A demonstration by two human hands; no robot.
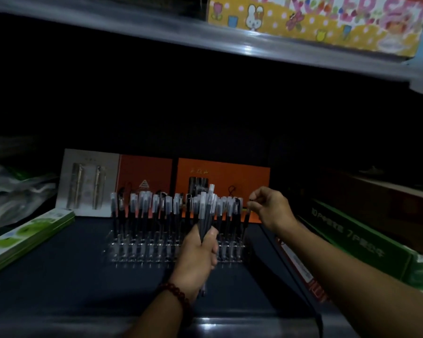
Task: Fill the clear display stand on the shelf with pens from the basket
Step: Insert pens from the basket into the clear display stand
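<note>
Left hand (200,250) grips a pen bundle (206,211) as ready stock, freeing right hand (270,207) to pinch one pen (246,217) at the clear display stand (132,254)'s right end.

The display stand (156,254) is clear, glossy plastic, and its edges catch the light. The pens (142,206) have dark, smooth barrels and frosted, translucent caps. The shelf floor (71,264) beneath looks dark and matt, while the upper shelf's front edge (230,42) is pale and shiny. At the far side, the orange boxes (144,172) look like matt card. The pale card (88,184) to their left carries two metallic, gold-toned pens. The green packs (27,237) on the left are glossy printed card. The brown box (388,206) on the right is dull cardboard. The bracelet (176,292) beads are polished reddish brown.
</note>
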